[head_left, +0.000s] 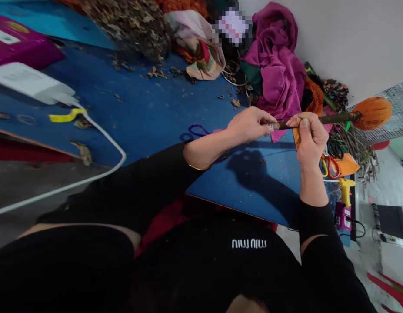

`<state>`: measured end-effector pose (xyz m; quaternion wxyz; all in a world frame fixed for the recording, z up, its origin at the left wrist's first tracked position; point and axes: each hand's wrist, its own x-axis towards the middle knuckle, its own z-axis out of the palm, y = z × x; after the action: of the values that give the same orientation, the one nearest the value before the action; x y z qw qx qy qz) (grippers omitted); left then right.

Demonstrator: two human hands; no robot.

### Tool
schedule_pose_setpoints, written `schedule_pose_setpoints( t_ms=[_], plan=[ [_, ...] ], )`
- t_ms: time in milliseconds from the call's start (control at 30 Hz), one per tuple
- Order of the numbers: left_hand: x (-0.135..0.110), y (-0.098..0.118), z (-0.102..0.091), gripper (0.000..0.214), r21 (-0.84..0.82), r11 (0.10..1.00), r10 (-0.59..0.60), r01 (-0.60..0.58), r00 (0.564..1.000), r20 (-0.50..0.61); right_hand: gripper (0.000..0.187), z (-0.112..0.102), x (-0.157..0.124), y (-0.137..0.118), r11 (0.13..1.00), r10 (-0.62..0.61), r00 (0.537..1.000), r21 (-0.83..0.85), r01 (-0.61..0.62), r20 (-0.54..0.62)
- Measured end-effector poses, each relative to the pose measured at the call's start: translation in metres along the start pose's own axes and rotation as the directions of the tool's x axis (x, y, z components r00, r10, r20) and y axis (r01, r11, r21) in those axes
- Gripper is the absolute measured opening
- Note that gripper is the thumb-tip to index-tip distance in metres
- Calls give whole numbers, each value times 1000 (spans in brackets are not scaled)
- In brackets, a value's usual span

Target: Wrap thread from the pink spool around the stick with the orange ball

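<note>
A long dark-brown stick [340, 118] with a fluffy orange tuft [374, 114] on its right end is held level above the blue table. My right hand [311, 137] is closed around the stick's middle, thumb pressed against it. At the stick's left end, my left hand [251, 124] pinches it between thumb and fingers. Something small and pale shows at the left fingertips, too small to name. Just behind the hands lies a crumpled magenta cloth [279, 74]. A purple loop [198, 130] rests on the table by my left wrist.
Dried leaves [132, 26] are heaped at the back of the blue table [149, 108]. A white adapter [31, 82] with a cable stands left. On the right are red-handled scissors [333, 167], a yellow glue gun [346, 191], a purple power strip [343, 216] and thin twigs [367, 161].
</note>
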<state>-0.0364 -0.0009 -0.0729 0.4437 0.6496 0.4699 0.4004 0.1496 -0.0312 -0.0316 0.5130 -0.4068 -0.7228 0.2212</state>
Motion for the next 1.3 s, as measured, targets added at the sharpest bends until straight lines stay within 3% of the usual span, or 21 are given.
schedule_pose_setpoints(
  t_ms=[167, 433, 700, 900, 1167, 1300],
  plan=[
    [-4, 6, -1, 31, 104, 994, -25, 19, 998, 54, 49, 0, 0, 0, 991, 131, 991, 5, -131, -37],
    [-8, 11, -1, 35, 212, 976, -82, 56, 990, 114, 55, 7, 4, 12, 994, 105, 994, 10, -105, 32],
    [-15, 22, 0, 40, 421, 905, -119, 67, 988, 97, 56, 10, 6, 23, 985, 166, 980, 36, -171, 111],
    [-22, 24, 5, 41, 559, 829, -46, -10, 995, 87, 59, 9, 7, 33, 976, 215, 962, -15, -215, 166],
    [-29, 22, 9, 45, 601, 791, 72, -112, 993, 90, 59, 1, 9, 37, 974, 207, 964, -131, -187, 168],
    [-29, 19, 9, 41, 619, 761, 144, -196, 981, 133, 59, 3, 8, 38, 975, 215, 961, -95, -201, 174]
  ],
)
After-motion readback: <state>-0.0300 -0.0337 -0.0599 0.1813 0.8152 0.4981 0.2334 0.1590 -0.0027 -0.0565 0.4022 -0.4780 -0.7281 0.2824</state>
